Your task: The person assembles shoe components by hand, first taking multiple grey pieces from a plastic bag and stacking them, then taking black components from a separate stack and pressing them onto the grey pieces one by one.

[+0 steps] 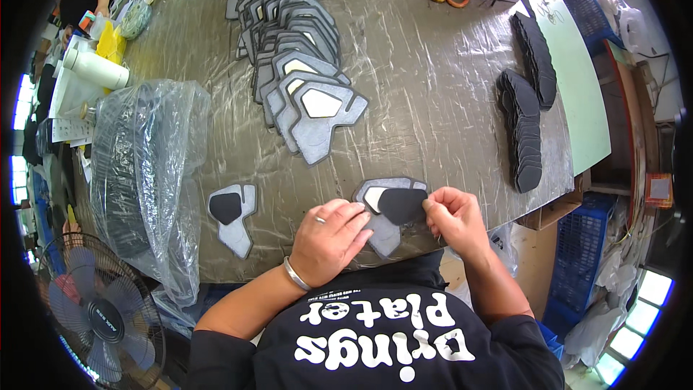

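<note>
Two hands: left point(328, 240) loosely spread, right point(455, 220) pinched on black patch point(404, 205) (pale panel point(372, 198) part-hidden)

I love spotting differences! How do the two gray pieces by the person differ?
The left piece shows no white; the right piece shows a white patch. The left piece lies untouched; over the right piece, the right hand pinches a black patch. Both are gray, dark-edged.

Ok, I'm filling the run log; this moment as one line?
left hand: at grey, dark-edged flat piece | right hand: pinching black rounded flat patch | patch: partly covering piece's cream inset
</note>
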Demonstrator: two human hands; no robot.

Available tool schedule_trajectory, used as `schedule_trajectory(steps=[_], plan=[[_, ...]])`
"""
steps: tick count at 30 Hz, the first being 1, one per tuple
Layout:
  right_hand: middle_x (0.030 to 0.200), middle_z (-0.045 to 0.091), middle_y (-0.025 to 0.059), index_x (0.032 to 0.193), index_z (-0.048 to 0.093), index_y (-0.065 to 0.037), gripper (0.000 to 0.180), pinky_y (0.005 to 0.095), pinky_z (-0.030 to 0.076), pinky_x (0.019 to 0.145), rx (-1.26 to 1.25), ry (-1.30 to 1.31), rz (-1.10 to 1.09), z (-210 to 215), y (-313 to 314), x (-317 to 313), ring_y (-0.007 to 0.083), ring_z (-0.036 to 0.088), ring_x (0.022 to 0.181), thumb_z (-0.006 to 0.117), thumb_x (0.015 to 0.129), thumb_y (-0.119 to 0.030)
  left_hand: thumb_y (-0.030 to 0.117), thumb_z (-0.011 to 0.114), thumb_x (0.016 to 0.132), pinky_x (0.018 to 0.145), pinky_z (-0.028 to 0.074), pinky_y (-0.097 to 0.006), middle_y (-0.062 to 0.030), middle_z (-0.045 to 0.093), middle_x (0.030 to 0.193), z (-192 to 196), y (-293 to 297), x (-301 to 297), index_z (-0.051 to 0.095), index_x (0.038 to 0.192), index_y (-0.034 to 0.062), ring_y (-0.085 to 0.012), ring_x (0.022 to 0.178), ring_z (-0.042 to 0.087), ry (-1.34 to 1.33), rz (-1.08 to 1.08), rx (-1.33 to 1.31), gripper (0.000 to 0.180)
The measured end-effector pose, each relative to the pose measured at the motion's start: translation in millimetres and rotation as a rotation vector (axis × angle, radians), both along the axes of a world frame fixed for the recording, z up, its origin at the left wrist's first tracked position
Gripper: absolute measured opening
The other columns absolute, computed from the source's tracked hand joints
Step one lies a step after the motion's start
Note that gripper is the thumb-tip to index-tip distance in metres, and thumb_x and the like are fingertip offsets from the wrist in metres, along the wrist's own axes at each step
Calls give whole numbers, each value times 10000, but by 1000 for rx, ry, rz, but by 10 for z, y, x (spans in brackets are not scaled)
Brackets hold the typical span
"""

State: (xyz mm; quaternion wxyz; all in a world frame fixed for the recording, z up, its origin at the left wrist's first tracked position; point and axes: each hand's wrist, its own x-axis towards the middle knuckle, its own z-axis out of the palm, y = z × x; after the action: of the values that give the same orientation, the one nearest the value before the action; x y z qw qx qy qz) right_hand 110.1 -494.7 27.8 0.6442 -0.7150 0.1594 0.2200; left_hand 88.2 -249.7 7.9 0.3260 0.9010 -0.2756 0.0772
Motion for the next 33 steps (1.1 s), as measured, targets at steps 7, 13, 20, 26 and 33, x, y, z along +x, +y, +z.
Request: schedule_trajectory(steps=[7, 13, 20, 26, 33], plan=[[635, 606, -26, 801, 642, 7, 178, 185, 377, 462, 4, 49, 18, -28, 216, 47, 12, 497, 532, 679, 913, -126, 147, 795, 732, 868, 480, -361, -65, 660, 1068, -86, 12, -32, 703, 1005, 49, -231, 1044, 617, -2, 7, 19, 305], [632, 605, -34, 788, 645, 18, 194, 189, 370, 463, -79, 39, 12, -4, 299, 104, 8, 496, 544, 700, 904, -128, 148, 804, 737, 875, 483, -366, -75, 647, 1108, -144, 33, -57, 680, 1052, 35, -238, 1050, 616, 4, 19, -10, 357], [607, 595, -27, 741, 634, 14, 210, 186, 372, 453, -173, -54, 14, -58, 333, 56, 6, 484, 527, 695, 900, -108, 148, 805, 739, 878, 480, -361, -77, 634, 1171, -134, 30, -47, 653, 1127, 39, -231, 1076, 604, -2, 32, -25, 431], [608, 603, -33, 745, 655, 32, 202, 191, 370, 475, -187, -27, 8, -42, 349, 76, -4, 470, 564, 703, 890, -101, 161, 785, 759, 890, 457, -341, -68, 624, 1255, -123, 24, -45, 651, 1167, 47, -217, 1112, 581, 3, -2, 50, 444], [609, 623, -17, 752, 671, 38, 202, 197, 393, 480, -207, -18, 14, -46, 345, 76, 5, 490, 560, 713, 882, -111, 185, 724, 776, 912, 424, -337, -59, 588, 1312, -113, -33, -36, 634, 1236, 58, -199, 1133, 534, 14, 4, 152, 486]])
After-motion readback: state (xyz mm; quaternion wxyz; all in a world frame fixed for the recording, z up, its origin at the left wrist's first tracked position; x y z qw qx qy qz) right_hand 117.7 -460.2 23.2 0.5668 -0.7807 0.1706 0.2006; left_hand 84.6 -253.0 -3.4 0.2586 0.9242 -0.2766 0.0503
